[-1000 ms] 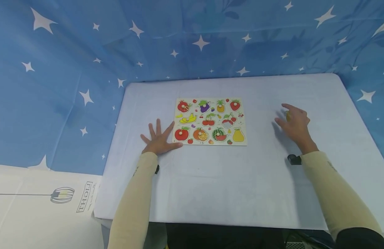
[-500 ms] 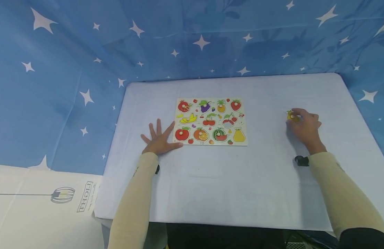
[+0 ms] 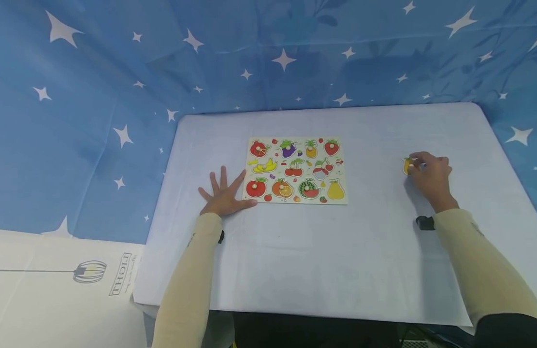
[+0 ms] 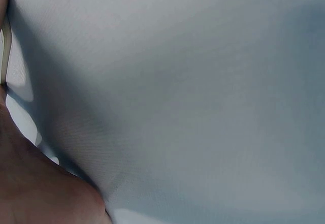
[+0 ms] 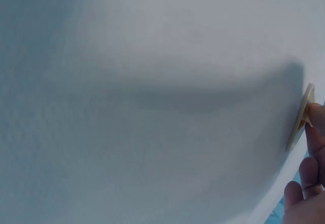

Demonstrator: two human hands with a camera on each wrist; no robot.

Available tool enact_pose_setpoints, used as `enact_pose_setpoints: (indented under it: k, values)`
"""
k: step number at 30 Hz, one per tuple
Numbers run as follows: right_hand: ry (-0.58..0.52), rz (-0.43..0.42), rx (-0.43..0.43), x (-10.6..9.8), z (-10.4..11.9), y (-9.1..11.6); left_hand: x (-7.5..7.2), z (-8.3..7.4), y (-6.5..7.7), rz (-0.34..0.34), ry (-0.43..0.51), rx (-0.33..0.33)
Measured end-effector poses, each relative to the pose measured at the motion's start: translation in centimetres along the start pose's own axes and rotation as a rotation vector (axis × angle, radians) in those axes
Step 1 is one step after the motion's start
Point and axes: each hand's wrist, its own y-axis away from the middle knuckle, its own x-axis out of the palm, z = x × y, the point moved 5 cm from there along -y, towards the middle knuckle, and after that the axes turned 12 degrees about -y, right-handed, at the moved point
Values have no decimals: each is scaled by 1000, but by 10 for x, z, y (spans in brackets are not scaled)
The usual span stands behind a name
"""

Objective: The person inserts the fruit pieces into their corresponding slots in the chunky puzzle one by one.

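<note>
Toward the right of the table in the head view, my right hand (image 3: 432, 178) pinches a yellow fruit puzzle piece (image 3: 407, 166) with a green top. The right wrist view shows this puzzle piece (image 5: 301, 117) nearly edge-on, thin and pale-edged, with fingertips on one face and a shadow on the cloth. My left hand (image 3: 224, 200) lies with its fingers spread at the lower left corner of the fruit puzzle board (image 3: 294, 202), index finger and thumb along its edges. Colourful fruits fill the board, several with knobs; the yellow pear shape (image 3: 336, 190) at lower right shows no knob.
A white cloth covers the table (image 3: 294, 270). Behind it hangs a blue curtain (image 3: 233, 58) with white stars. A pale printed sheet (image 3: 46, 290) is at the lower left, beside the table.
My right hand has moved to the right with the puzzle piece, mostly in the first half second. The piece has turned in its fingers. My left hand stays on the board's corner.
</note>
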Motion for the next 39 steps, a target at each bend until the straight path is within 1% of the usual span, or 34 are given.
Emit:
enact_pose_setpoints:
  k: [6, 9, 16, 20, 25, 28, 32, 39]
  values:
    - [-31, -6, 51, 0, 1, 2, 0, -1, 0, 2, 12, 5]
    - [-34, -10, 49, 0, 2, 3, -1, -1, 0, 8, 23, 7]
    - [-46, -13, 69, 4, 9, 6, -2, -2, 0, 21, 7, -1]
    - [-66, -18, 38, 7, 14, 10, -2, -1, -1, 24, 6, -2]
    - [-85, -9, 4, 15, 20, 17, 1, 0, -4, 12, 3, -5]
    - [-90, -7, -30, 21, 27, 20, 2, 0, -5, 12, 3, -8]
    - [-112, -1, -84, 28, 40, 24, -1, -1, -2, 21, 3, -8]
    - [-120, 31, -100, 40, 56, 29, -4, -2, 0, 26, -21, -8]
